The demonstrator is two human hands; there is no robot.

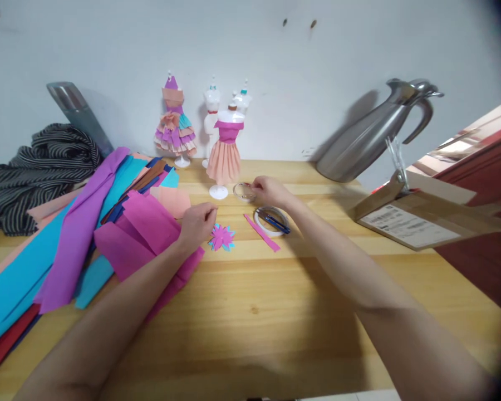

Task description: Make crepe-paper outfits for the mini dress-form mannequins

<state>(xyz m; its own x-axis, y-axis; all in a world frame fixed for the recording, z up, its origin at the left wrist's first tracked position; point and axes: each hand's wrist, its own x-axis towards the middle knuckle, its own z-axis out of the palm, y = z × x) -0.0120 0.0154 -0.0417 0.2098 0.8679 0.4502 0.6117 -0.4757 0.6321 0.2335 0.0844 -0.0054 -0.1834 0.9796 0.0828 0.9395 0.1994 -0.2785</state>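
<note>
My left hand (198, 223) is closed in a pinch over the pink crepe paper; whatever lies between its fingertips is too small to make out. Just right of it lies a layered paper flower (222, 238), pink over blue. My right hand (270, 192) is closed at the right edge of a small clear round dish (242, 192), its fingertips partly hiding the rim. Below that hand are a tape roll (271, 231) with a dark blue cutter (274, 221) lying across it, and a pink paper strip (262, 233).
Dress-form stands, one in a pink and peach paper dress (225, 150), another in a ruffled dress (175, 122), stand by the wall. Crepe paper sheets (79, 223) and a striped cloth (45, 167) are left. A steel jug (367, 133) and cardboard box (426, 217) are right.
</note>
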